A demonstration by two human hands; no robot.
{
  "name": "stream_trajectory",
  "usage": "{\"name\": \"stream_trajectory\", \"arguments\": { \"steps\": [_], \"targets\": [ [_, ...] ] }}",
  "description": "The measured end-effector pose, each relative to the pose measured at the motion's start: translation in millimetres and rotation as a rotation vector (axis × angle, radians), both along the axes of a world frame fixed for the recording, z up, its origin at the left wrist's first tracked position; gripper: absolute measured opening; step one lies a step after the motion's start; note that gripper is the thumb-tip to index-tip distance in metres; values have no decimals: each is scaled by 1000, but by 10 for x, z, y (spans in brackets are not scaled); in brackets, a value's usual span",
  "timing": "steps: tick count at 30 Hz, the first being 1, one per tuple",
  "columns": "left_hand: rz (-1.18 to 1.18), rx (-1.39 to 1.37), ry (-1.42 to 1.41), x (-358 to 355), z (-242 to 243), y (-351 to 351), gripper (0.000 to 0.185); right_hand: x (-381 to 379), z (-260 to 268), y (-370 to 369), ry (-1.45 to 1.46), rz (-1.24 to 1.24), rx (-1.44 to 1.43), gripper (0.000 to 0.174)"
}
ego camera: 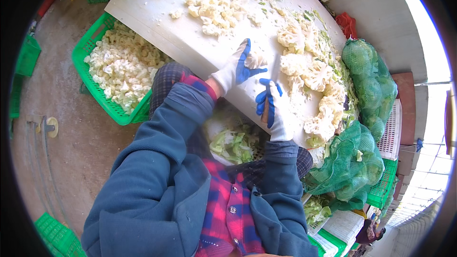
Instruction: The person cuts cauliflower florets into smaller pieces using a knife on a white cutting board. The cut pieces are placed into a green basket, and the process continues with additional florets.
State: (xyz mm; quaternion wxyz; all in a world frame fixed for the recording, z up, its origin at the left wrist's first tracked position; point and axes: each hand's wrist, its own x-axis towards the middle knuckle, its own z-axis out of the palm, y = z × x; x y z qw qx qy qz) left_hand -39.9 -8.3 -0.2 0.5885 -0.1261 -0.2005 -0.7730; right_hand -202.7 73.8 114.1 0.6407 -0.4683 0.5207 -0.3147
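My left hand [238, 66], in a white glove with blue coated fingers, is over the near edge of a pale work table [160, 18]. Its thumb and fingers are spread around a blurred cauliflower piece [255, 60]; whether it grips the piece cannot be made out. My right hand [274, 109], gloved the same way, is closed around the wooden handle of a knife [276, 67]. The blade points away from me, close to the left fingertips. Right of the blade lie cut cauliflower heads [303, 67]. A heap of florets [217, 10] rests farther up the table.
A green plastic crate [93, 94] full of florets stands left of my knees. Trimmed leaves [234, 146] lie in a container under the table edge. Green mesh sacks [369, 82] line the right side, one slumped sack [351, 166] nearer me. Another person [369, 232] is at lower right.
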Motion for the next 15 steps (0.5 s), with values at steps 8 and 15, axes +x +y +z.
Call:
{"name": "stream_trajectory", "arguments": {
  "steps": [8,15],
  "targets": [
    [408,267,-618,-238,445,368,45,260,12,-327,332,-76,-279,55],
    [-23,202,-552,76,303,315,53,63,-129,-405,572,275,-769,54]
  ]
}}
